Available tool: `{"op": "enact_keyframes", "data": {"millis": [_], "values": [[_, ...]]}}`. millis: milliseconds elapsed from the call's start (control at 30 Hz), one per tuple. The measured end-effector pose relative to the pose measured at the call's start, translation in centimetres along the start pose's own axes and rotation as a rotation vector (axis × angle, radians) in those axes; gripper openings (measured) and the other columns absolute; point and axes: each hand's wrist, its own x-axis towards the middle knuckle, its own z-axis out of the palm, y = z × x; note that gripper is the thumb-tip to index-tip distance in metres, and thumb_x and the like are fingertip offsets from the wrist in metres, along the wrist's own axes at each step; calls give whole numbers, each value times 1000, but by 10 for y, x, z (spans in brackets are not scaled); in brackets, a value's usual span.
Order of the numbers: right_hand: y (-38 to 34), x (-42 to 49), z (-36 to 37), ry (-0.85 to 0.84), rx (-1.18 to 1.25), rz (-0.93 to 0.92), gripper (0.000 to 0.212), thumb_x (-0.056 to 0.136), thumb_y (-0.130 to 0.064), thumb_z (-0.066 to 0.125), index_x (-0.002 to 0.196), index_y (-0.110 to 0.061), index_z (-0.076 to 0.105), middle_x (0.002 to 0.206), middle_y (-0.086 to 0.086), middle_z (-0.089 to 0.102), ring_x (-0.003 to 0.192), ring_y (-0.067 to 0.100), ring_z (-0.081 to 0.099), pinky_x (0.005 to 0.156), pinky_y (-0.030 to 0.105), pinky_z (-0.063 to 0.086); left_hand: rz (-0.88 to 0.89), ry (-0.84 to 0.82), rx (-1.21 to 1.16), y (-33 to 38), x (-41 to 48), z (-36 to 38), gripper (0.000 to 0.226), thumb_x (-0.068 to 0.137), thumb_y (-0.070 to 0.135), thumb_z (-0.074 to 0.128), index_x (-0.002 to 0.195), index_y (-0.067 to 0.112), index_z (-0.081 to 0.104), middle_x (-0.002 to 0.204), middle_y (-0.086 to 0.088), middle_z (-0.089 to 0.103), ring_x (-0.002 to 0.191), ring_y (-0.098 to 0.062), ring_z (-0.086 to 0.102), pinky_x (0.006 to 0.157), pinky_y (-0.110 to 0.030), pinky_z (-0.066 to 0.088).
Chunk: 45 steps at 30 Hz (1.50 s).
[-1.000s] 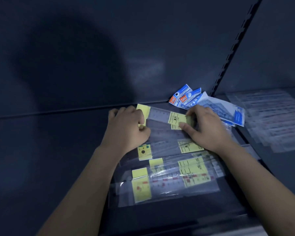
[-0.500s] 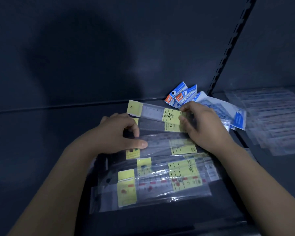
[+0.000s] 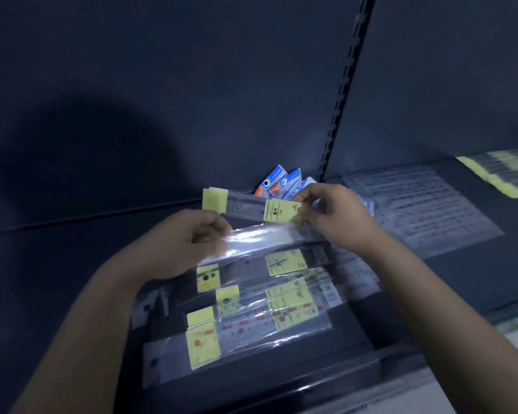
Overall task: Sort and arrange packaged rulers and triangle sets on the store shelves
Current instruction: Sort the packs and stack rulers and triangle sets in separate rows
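Note:
A clear packaged ruler with yellow labels [image 3: 245,206] is lifted above the dark shelf [image 3: 57,252]; my right hand [image 3: 338,216] pinches its right end. My left hand [image 3: 189,237] pinches the left end of a second, glossy clear ruler package [image 3: 260,237] just below it. Several more packaged rulers with yellow labels [image 3: 266,309] lie overlapped on the shelf under both hands. Blue packets [image 3: 281,182] lean at the back, partly hidden by my right hand.
An upright slotted shelf post [image 3: 341,94] stands behind the blue packets. Clear packaged rulers [image 3: 425,210] lie flat on the right shelf section, with yellow-labelled ones [image 3: 497,174] farther right. The shelf's front edge [image 3: 311,392] runs below the pile.
Both hands have risen off the pile. The top ruler package has lifted with my right hand, and my left hand now pinches the glossy package below it instead of pressing flat.

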Motion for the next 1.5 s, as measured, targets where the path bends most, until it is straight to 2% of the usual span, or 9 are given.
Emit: {"op": "enact_keyframes", "data": {"millis": [200, 300, 467, 633, 900, 1067, 1300, 1400, 1500], "values": [[-1, -45, -59, 133, -176, -77, 20, 86, -13, 57, 96, -26, 69, 83, -7, 58, 76, 16, 55, 85, 38, 40, 160, -2, -123, 49, 5, 17, 9, 76, 23, 74, 85, 22, 72, 79, 3, 72, 72, -5, 64, 67, -13, 46], [26, -62, -92, 118, -187, -29, 20, 87, -12, 58, 98, -24, 69, 85, -10, 58, 72, 9, 48, 76, 28, 36, 212, -42, -125, 78, 14, 46, 8, 78, 20, 75, 86, 19, 72, 71, -8, 67, 65, -11, 54, 63, -23, 41], [99, -85, -151, 141, -150, 40, 14, 88, -13, 57, 89, -24, 66, 80, -12, 63, 64, 0, 52, 56, 10, 33, 219, -77, -78, 123, 42, 116, 12, 82, 18, 74, 92, 22, 71, 60, 14, 59, 61, -5, 49, 61, -17, 40], [180, -99, -205, 201, -114, 43, 13, 88, -12, 60, 93, -22, 67, 85, -8, 64, 70, 9, 56, 61, 26, 39, 154, -23, -86, 165, 82, 198, 12, 81, 8, 73, 92, 11, 70, 73, 4, 64, 68, -9, 53, 67, -20, 42], [239, -81, -239, 171, -51, -12, 8, 89, -16, 60, 91, -22, 66, 79, -15, 60, 66, -2, 51, 55, 12, 34, 48, 236, 192, 181, 120, 256, 13, 79, 27, 76, 87, 28, 66, 84, 12, 66, 68, -1, 58, 67, -26, 50], [246, -67, -238, 128, 15, -46, 9, 89, -14, 60, 88, -21, 66, 80, -11, 63, 70, 3, 54, 58, 13, 36, 45, 311, 284, 180, 125, 265, 28, 71, 40, 80, 92, 31, 64, 90, 17, 61, 69, 16, 48, 61, -17, 35], [255, -53, -245, 11, 46, -85, 8, 89, -13, 62, 86, -18, 68, 71, -11, 64, 61, -1, 56, 56, 11, 38, 296, 669, 530, 195, 141, 265, 51, 76, 47, 73, 115, 17, 59, 111, 3, 56, 100, -13, 48, 86, -29, 36], [257, -47, -254, -90, 83, -110, 8, 89, -13, 63, 83, -19, 65, 68, -6, 66, 59, 0, 57, 57, 9, 42, 338, 558, 709, 212, 164, 255, 65, 77, 53, 69, 131, 24, 49, 130, 4, 49, 120, -16, 38, 98, -32, 20], [265, -43, -265, -161, 39, -117, 9, 90, -23, 61, 81, -25, 60, 72, -7, 67, 66, 3, 60, 61, 13, 45, 269, 255, 571, 224, 189, 253, 48, 76, 49, 71, 119, 35, 54, 101, 21, 58, 105, -6, 43, 95, -24, 15]]}}
